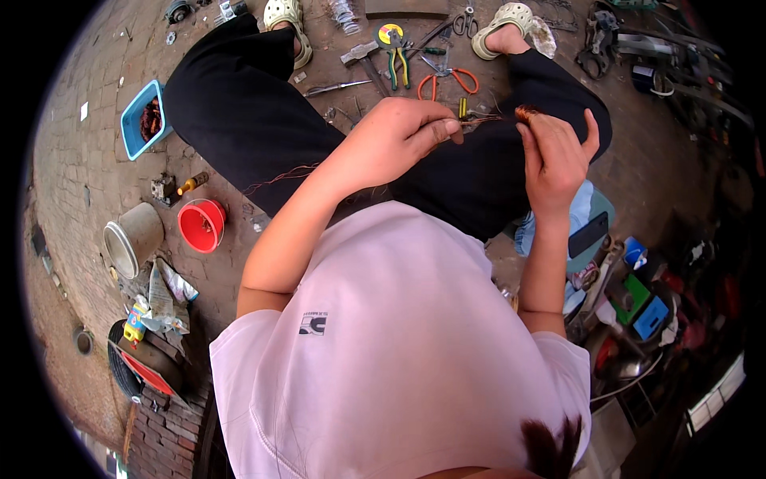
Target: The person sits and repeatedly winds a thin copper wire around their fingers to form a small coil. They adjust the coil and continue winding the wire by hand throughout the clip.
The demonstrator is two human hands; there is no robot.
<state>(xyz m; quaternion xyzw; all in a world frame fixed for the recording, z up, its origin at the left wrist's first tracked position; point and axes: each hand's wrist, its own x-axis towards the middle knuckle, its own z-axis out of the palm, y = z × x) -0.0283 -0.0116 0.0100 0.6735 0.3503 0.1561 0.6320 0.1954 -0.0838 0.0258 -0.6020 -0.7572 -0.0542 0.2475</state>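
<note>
Above my lap, my left hand (399, 140) is closed, thumb pressed to forefinger, on thin copper wire (483, 120). The strands run rightward toward my right hand (556, 156), which pinches a small copper wire bundle (524, 113) between thumb and fingers, the little finger raised. More fine reddish wire (281, 177) trails over my left thigh beside the forearm. On the ground just beyond my hands lie orange-handled scissors (448, 77), pliers with yellow-green grips (398, 68) and a hammer (363, 57).
To my left stand a blue basin (144, 128) holding dark reddish-brown scraps, a red bucket (202, 226) and a whitish bucket (133, 239). A dark phone (589, 234) rests on a stool at my right. Metal parts (638, 48) crowd the far right.
</note>
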